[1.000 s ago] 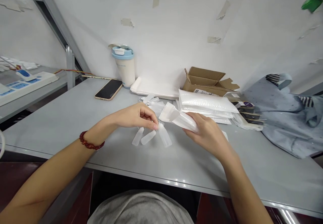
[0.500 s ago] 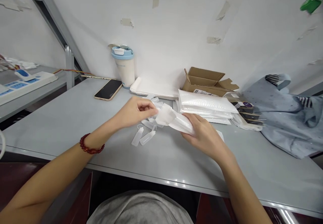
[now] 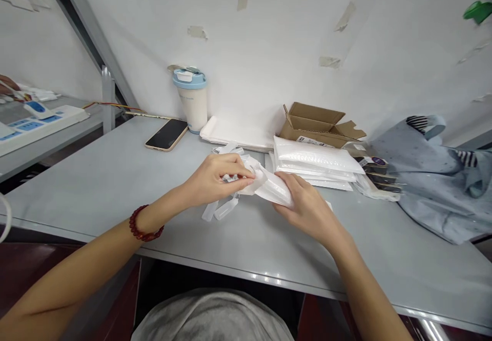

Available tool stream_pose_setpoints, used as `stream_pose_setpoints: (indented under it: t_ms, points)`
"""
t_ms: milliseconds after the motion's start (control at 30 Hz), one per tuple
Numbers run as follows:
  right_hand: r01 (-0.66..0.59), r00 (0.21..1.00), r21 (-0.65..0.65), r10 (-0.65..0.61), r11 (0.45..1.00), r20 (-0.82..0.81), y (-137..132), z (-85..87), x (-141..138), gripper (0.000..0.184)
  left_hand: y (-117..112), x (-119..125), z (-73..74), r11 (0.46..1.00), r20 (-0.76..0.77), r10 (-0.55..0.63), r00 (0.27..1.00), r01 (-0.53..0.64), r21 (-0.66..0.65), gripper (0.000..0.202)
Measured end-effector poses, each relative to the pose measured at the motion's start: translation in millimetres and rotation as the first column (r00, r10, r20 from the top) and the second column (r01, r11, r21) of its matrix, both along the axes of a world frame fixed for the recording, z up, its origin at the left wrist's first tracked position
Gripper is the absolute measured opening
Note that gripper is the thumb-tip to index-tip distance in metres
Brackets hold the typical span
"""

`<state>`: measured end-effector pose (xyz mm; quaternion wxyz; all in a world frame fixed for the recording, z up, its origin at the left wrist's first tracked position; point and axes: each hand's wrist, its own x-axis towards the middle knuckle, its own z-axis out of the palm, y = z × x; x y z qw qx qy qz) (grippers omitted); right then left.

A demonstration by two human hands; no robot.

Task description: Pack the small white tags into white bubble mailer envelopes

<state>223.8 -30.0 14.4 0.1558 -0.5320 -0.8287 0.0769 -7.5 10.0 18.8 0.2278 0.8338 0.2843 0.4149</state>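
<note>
My right hand [image 3: 303, 205] grips a white padded pouch [image 3: 271, 187] just above the grey table [image 3: 100, 177], its open mouth pointing left. My left hand [image 3: 215, 177], with a red bead bracelet at the wrist, has its fingers closed at that mouth, pinching a small translucent plastic bottle that is partly hidden inside. Two more small translucent bottles [image 3: 221, 209] lie on the table just below my left hand. Further bottles [image 3: 230, 149] lie behind my hands.
A stack of white padded pouches [image 3: 313, 159] lies right of my hands, with an open cardboard box [image 3: 317, 126] behind. A phone [image 3: 166, 134], a lidded cup [image 3: 191, 98] and a white tray [image 3: 234, 133] sit near the wall. Grey-blue cloth [image 3: 430, 172] covers the right end.
My left hand lifted a bottle from the table and brought it up to the pouch mouth. My right hand kept its hold on the pouch and shifted slightly left.
</note>
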Motion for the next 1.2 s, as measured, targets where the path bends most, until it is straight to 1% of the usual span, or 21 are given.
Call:
stream_pose_setpoints:
  t_ms: [100, 133, 200, 267, 333, 400, 467, 500, 533, 633, 700, 733, 767, 833, 900, 967, 1033, 1067, 1100, 1133, 1200]
  points:
    - [-0.013, 1.000, -0.002, 0.013, 1.000, 0.009, 0.2, -2.6, -1.6, 0.049, -1.9, 2.4, 0.0, 0.996, 0.044, -0.075, 0.996, 0.076, -0.035, 0.008]
    - [-0.013, 1.000, 0.001, 0.013, 1.000, 0.006, 0.3, -3.0, -1.4, 0.048, -2.4, 2.1, 1.6, 0.996, 0.061, -0.071, 0.996, 0.075, -0.055, 0.008]
    - [0.001, 1.000, 0.018, -0.001, 1.000, -0.006, 0.8, -3.1, 0.5, 0.049, -2.2, -0.3, 7.1, 0.990, 0.087, 0.000, 0.996, 0.012, -0.139, 0.010]
    - [0.030, 0.999, 0.049, -0.029, 0.998, -0.021, 1.7, -2.5, 3.8, 0.051, 0.2, -5.2, 13.6, 0.960, 0.074, 0.116, 0.990, -0.093, -0.265, 0.016]
    - [0.059, 0.998, 0.086, -0.056, 0.995, -0.043, 2.9, -1.7, 7.4, 0.054, 4.3, -11.0, 18.1, 0.908, -0.052, 0.165, 0.985, -0.172, -0.382, 0.020]
    - [0.073, 0.996, 0.119, -0.066, 0.990, -0.067, 3.8, -1.0, 9.9, 0.056, 8.2, -15.7, 18.2, 0.869, -0.284, 0.079, 0.956, -0.206, -0.451, 0.023]
    - [0.073, 0.994, 0.141, -0.061, 0.987, -0.085, 4.0, -0.7, 10.7, 0.056, 10.0, -16.8, 12.9, 0.849, -0.489, -0.067, 0.869, -0.207, -0.485, 0.025]
    - [0.069, 0.994, 0.144, -0.057, 0.987, -0.088, 3.7, -0.7, 10.6, 0.057, 9.8, -15.7, 8.5, 0.849, -0.545, -0.124, 0.829, -0.196, -0.491, 0.026]
    - [0.066, 0.995, 0.144, -0.054, 0.987, -0.088, 3.3, -0.7, 10.2, 0.057, 8.8, -13.6, 3.6, 0.855, -0.574, -0.159, 0.804, -0.179, -0.487, 0.026]
    - [0.054, 0.996, 0.130, -0.044, 0.990, -0.073, 1.9, -1.1, 8.7, 0.059, 2.9, -3.9, -9.3, 0.888, -0.622, -0.182, 0.761, -0.145, -0.437, 0.022]
    - [0.048, 0.997, 0.123, -0.041, 0.991, -0.064, 1.4, -1.4, 8.1, 0.060, -1.3, 1.0, -11.2, 0.893, -0.651, -0.190, 0.735, -0.146, -0.426, 0.018]
    - [0.047, 0.997, 0.120, -0.040, 0.992, -0.062, 1.4, -1.6, 8.0, 0.060, -2.8, 1.8, -9.4, 0.881, -0.647, -0.209, 0.733, -0.146, -0.450, 0.016]
    - [0.047, 0.997, 0.118, -0.040, 0.992, -0.061, 1.4, -1.7, 8.0, 0.060, -3.6, 1.1, -5.9, 0.857, -0.622, -0.241, 0.745, -0.138, -0.496, 0.015]
    - [0.051, 0.997, 0.114, -0.045, 0.992, -0.061, 1.9, -1.9, 7.8, 0.060, -2.8, -5.1, 4.8, 0.783, -0.497, -0.321, 0.806, -0.070, -0.619, 0.016]
    - [0.059, 0.997, 0.106, -0.053, 0.993, -0.059, 2.2, -2.0, 7.5, 0.059, 0.8, -16.0, 16.7, 0.706, -0.290, -0.376, 0.880, 0.069, -0.705, 0.018]
    - [0.065, 0.997, 0.092, -0.060, 0.994, -0.050, 2.2, -2.0, 7.1, 0.059, 5.8, -27.3, 25.4, 0.680, -0.027, -0.354, 0.935, 0.237, -0.694, 0.018]
    - [0.063, 0.997, 0.082, -0.060, 0.995, -0.041, 1.7, -2.0, 6.5, 0.059, 9.9, -34.6, 29.1, 0.713, 0.219, -0.246, 0.944, 0.330, -0.619, 0.016]
    - [0.061, 0.998, 0.079, -0.059, 0.995, -0.037, 1.3, -1.9, 6.1, 0.059, 11.2, -35.8, 29.3, 0.747, 0.297, -0.177, 0.938, 0.325, -0.580, 0.015]
    - [0.058, 0.998, 0.074, -0.056, 0.996, -0.034, 0.9, -1.9, 5.6, 0.059, 11.9, -35.5, 28.7, 0.784, 0.331, -0.116, 0.936, 0.291, -0.548, 0.013]
    - [0.054, 0.998, 0.069, -0.052, 0.996, -0.031, 0.5, -1.8, 5.2, 0.059, 12.0, -33.7, 27.5, 0.819, 0.317, -0.061, 0.946, 0.229, -0.527, 0.012]
    - [0.049, 0.999, 0.054, -0.048, 0.997, -0.025, -0.2, -1.8, 4.2, 0.059, 11.1, -27.5, 24.3, 0.872, 0.193, 0.034, 0.981, 0.065, -0.485, 0.013]
